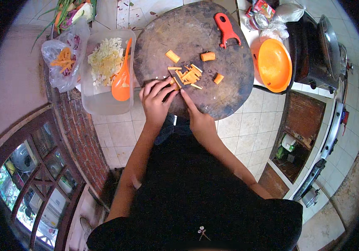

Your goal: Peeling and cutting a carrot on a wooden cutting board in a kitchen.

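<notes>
A round wooden chopping board (195, 34) lies before me. My left hand (157, 100) presses its fingertips on a small carrot piece (175, 84) near the board's front edge. My right hand (199, 119) is closed around a knife, its index finger stretched forward along the tool; the handle is hidden under the hand. The dark knife blade (177, 77) stands against the carrot piece. Cut carrot sticks (192, 74) lie heaped just right of the blade. Thicker carrot chunks (172, 56) lie farther back and to the right. A red peeler (226, 30) rests at the back right of the board.
Left of the board stands a plastic container (107, 106) with chopped pale vegetable and an orange spoon (121, 86). Beyond it are a plastic bag (61, 62) with cut vegetables and whole vegetables. An orange bowl (275, 66) and a stove (315, 75) stand at the right.
</notes>
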A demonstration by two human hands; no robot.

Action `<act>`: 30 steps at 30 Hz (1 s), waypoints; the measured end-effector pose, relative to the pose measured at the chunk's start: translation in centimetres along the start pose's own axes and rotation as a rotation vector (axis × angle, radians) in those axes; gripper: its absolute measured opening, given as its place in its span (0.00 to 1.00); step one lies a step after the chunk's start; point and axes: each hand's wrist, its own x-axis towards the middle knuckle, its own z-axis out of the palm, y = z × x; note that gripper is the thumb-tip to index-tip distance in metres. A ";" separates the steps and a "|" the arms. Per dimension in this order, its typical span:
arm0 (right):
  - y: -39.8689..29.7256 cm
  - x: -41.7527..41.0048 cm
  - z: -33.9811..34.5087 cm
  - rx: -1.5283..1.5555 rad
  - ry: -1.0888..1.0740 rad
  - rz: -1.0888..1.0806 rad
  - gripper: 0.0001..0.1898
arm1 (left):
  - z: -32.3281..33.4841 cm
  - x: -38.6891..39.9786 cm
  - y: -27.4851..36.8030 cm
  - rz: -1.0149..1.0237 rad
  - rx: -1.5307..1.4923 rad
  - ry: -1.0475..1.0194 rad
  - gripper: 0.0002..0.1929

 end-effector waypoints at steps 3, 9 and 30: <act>0.6 -0.3 0.4 0.072 0.033 -0.013 0.31 | 0.0 -0.2 0.2 -0.013 0.036 -0.006 0.11; 0.9 -1.3 0.5 0.091 0.015 0.025 0.31 | 0.0 -0.2 0.5 0.006 0.022 0.005 0.10; 1.1 -2.3 -0.6 0.168 -0.035 0.074 0.30 | 0.1 -0.5 0.4 -0.003 0.044 0.031 0.10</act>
